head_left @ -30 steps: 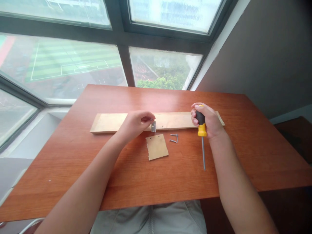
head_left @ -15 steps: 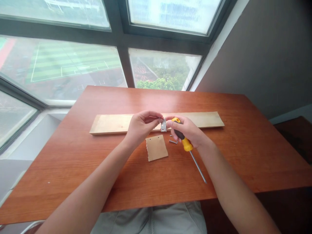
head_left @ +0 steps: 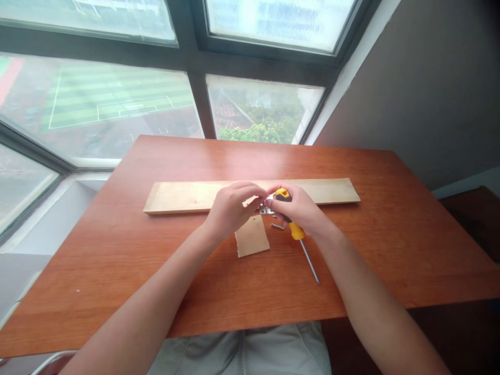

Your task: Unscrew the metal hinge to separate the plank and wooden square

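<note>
My left hand (head_left: 231,208) and my right hand (head_left: 299,208) meet over the middle of the table, both pinching a small metal hinge (head_left: 264,208) between their fingertips. My right hand also grips a yellow and black screwdriver (head_left: 296,229), whose steel shaft points down and right toward me. Just below the hands lies a small square wooden piece (head_left: 251,237) with two holes near its top edge. A long wooden plank (head_left: 187,196) lies crosswise behind the hands. A loose screw (head_left: 278,226) rests on the table by the screwdriver handle.
The reddish wooden table (head_left: 156,271) stands against a large window (head_left: 117,104), with a dark wall (head_left: 429,94) on the right. My lap in light trousers shows under the near edge.
My right hand came from the plank's right end to the middle with the screwdriver. My left hand lifted the hinge a little to the right, and both hands now hold it.
</note>
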`<state>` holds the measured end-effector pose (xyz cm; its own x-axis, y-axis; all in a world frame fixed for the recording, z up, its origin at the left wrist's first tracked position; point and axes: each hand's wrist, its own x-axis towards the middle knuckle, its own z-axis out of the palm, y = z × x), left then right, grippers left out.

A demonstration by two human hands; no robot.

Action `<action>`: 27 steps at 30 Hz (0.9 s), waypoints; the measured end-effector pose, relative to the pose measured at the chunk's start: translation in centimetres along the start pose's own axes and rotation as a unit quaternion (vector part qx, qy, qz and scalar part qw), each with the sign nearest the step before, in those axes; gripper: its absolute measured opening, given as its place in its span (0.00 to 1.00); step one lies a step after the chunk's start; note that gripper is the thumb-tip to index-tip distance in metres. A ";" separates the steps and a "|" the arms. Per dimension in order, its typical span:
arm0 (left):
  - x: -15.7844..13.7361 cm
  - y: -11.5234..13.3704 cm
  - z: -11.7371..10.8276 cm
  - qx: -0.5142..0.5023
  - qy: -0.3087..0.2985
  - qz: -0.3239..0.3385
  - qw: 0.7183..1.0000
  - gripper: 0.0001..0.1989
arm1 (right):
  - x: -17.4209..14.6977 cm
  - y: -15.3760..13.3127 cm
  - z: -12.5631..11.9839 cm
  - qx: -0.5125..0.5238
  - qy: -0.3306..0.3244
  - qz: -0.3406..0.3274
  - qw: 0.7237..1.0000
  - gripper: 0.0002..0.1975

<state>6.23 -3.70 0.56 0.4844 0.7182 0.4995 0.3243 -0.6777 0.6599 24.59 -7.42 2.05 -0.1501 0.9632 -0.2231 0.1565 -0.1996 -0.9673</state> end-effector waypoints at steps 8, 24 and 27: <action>0.0 -0.2 -0.3 -0.033 0.053 -0.086 0.994 0.05 | -0.1 -0.3 0.0 -0.079 -0.001 0.020 0.997 0.09; -0.3 -1.1 0.2 -0.068 -0.002 -0.139 0.988 0.07 | -0.7 0.0 -0.3 -0.203 -0.060 -0.010 0.977 0.08; -0.4 -0.6 0.9 -0.073 -0.040 -0.110 0.990 0.08 | -0.8 -0.4 -1.5 -0.199 -0.032 -0.006 0.979 0.09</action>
<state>6.54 -3.69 -0.52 0.4802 0.8268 0.2929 0.3102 -0.4724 0.8250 26.16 -7.86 2.79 -0.2133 0.9492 -0.2312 0.5210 -0.0897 -0.8489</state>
